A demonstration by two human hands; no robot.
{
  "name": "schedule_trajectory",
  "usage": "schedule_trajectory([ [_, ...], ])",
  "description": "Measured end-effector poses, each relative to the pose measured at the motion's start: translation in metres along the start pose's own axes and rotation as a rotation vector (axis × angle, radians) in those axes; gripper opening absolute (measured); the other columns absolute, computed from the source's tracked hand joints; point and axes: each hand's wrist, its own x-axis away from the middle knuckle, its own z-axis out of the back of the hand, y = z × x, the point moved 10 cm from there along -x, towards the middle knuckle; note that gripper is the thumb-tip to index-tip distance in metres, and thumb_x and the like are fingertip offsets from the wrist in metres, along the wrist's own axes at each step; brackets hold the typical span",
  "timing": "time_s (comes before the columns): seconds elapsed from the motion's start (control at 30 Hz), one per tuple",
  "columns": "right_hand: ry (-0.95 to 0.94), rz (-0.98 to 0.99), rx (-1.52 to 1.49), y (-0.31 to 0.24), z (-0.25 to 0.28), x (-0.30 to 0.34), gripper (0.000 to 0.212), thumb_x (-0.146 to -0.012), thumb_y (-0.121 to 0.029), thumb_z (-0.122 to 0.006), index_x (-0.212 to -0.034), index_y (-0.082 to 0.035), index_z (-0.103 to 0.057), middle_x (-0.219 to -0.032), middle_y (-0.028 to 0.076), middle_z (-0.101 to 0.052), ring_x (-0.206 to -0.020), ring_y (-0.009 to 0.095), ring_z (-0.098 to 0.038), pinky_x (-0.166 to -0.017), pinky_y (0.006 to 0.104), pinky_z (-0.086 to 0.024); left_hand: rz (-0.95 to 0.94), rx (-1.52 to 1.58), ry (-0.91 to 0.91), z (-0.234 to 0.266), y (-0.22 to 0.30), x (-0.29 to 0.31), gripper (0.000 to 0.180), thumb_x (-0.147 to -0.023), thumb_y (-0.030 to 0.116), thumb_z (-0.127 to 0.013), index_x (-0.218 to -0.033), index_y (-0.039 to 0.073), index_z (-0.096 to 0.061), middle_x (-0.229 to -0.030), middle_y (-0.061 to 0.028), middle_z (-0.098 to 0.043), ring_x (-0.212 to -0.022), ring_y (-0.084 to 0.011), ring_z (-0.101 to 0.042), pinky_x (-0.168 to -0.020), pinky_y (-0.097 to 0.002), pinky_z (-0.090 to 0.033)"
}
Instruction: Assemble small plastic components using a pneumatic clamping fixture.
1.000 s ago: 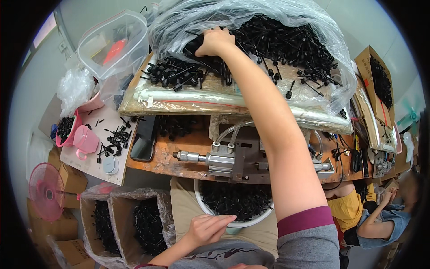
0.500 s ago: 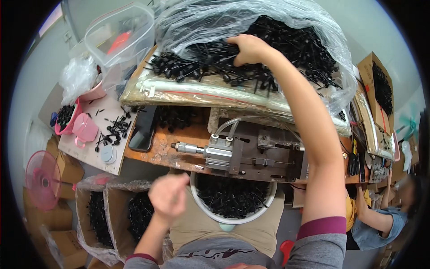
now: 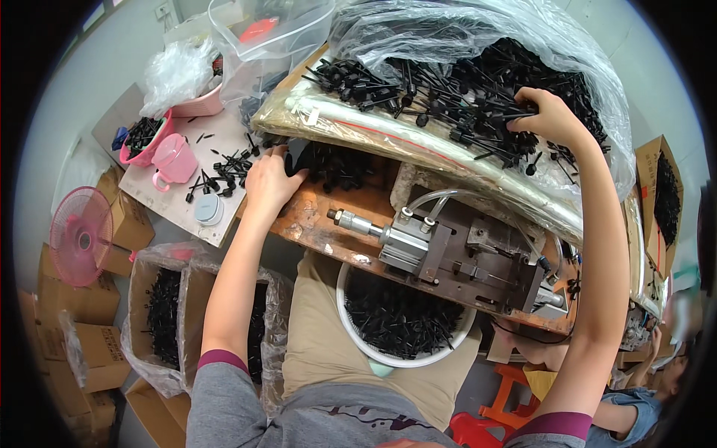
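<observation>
right hand (image 3: 549,118): fingers curled together into the heap of black pins (image 3: 478,89), gripping a few; heap lies on a clear plastic bag (image 3: 418,142) at the table's far side. left hand (image 3: 270,183): on the table (image 3: 314,220) edge, fingers bent around a black object (image 3: 300,157); cannot tell how firmly. white bucket (image 3: 355,328) on the lap, filled with black pins. pink cup (image 3: 173,158) and pink bowl (image 3: 142,142) at left, bowl holding black parts. bagged boxes (image 3: 160,313) on the floor, full of black parts. metal press (image 3: 448,250) mid-table.
</observation>
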Motion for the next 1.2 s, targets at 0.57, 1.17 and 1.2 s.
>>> schedule_trajectory([
  [0.57, 0.733, 0.234, -0.127, -0.042, 0.044, 0.129, 0.020, -0.077, -0.008, -0.070, -0.095, -0.004, -0.064, -0.098, 0.008, -0.064, -0.095, 0.024, -0.061, -0.083, 0.0351, -0.047, -0.010, 0.189, 0.226, 0.040, -0.009, 0.030, 0.069, -0.075, 0.029, -0.077, -0.131, 0.003, -0.045, -0.117, -0.0187, -0.056, -0.107, -0.0351, -0.058, -0.088, -0.0413, -0.047],
  [1.17, 0.427, 0.657, -0.268, -0.152, -0.133, 0.283, 0.027, -0.065, -0.001, -0.070, -0.092, 0.000, -0.065, -0.088, 0.008, -0.065, -0.068, 0.018, -0.060, -0.062, 0.0302, -0.047, -0.376, 0.887, -0.461, -0.022, 0.125, 0.260, 0.035, -0.079, 0.001, -0.069, -0.114, 0.003, -0.062, -0.095, -0.0096, -0.068, -0.078, -0.0199, -0.066, -0.073, -0.0315, -0.052],
  [1.2, 0.418, 0.606, -0.301, -0.147, -0.146, 0.289, 0.025, -0.066, 0.001, -0.071, -0.091, -0.001, -0.065, -0.083, 0.007, -0.064, -0.064, 0.018, -0.058, -0.059, 0.0296, -0.045, -0.344, 0.895, -0.478, -0.027, 0.121, 0.261, 0.035, -0.080, 0.000, -0.067, -0.115, 0.002, -0.061, -0.096, -0.0097, -0.068, -0.078, -0.0201, -0.067, -0.072, -0.0312, -0.052],
])
